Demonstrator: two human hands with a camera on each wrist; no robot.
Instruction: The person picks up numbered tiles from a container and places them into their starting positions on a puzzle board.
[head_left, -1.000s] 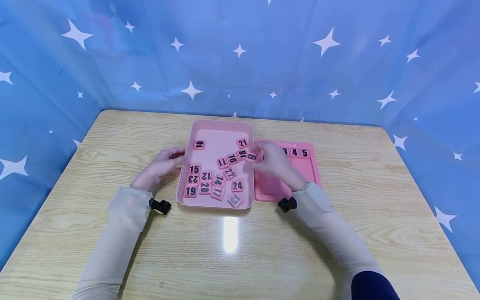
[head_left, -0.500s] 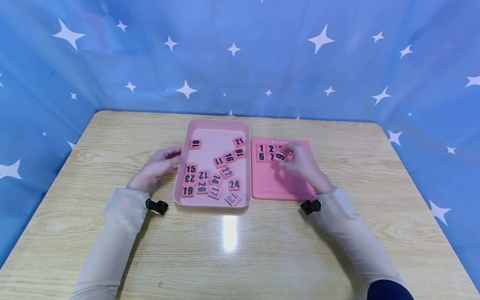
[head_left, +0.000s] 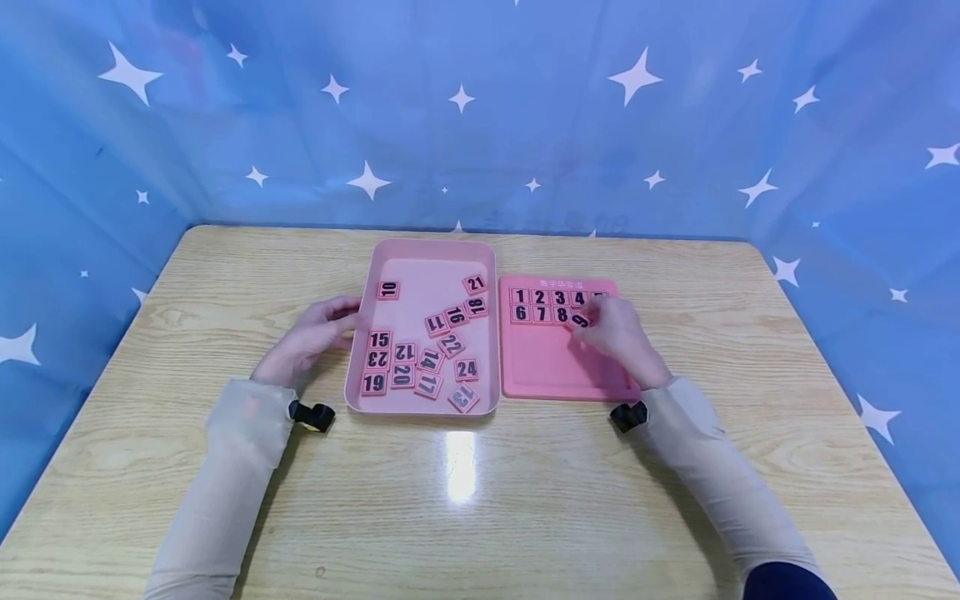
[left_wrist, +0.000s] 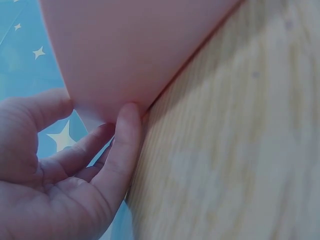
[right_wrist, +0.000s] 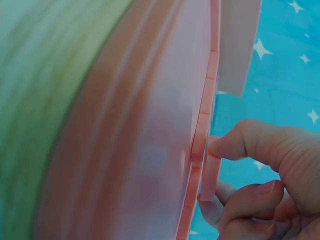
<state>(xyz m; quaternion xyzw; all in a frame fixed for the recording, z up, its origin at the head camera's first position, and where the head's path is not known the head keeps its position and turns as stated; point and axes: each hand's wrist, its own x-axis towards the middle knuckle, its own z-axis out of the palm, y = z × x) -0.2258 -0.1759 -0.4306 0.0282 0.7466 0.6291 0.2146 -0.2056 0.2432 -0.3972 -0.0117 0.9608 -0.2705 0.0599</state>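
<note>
My right hand (head_left: pixel 618 333) pinches a pink number tile (head_left: pixel 580 320) marked 9, or a 6 turned over, tilted above the pink square frame (head_left: pixel 566 375). In the right wrist view, the pinched tile (right_wrist: pixel 211 175) stands slightly apart from the row of tiles (right_wrist: pixel 201 125). Tiles 1 to 4 fill the frame's top row, with another partly covered by my fingers; 6, 7 and 8 lie below them. My left hand (head_left: pixel 311 333) rests its fingertips against the outer left wall of the pink tray (head_left: pixel 423 407). The tray wall (left_wrist: pixel 130 50) fills the upper left wrist view.
Several loose number tiles lie in the tray at mixed angles, among them tile 10 (head_left: pixel 388 289), tile 21 (head_left: pixel 476 284) and tile 24 (head_left: pixel 466 369). Tray and frame stand side by side on a wooden table (head_left: pixel 450 517). A blue star-patterned curtain (head_left: pixel 480 150) hangs behind.
My right hand has carried the tile from the tray's right edge rightward over the frame, to beside tile 8. The left hand has stayed at the tray wall.
</note>
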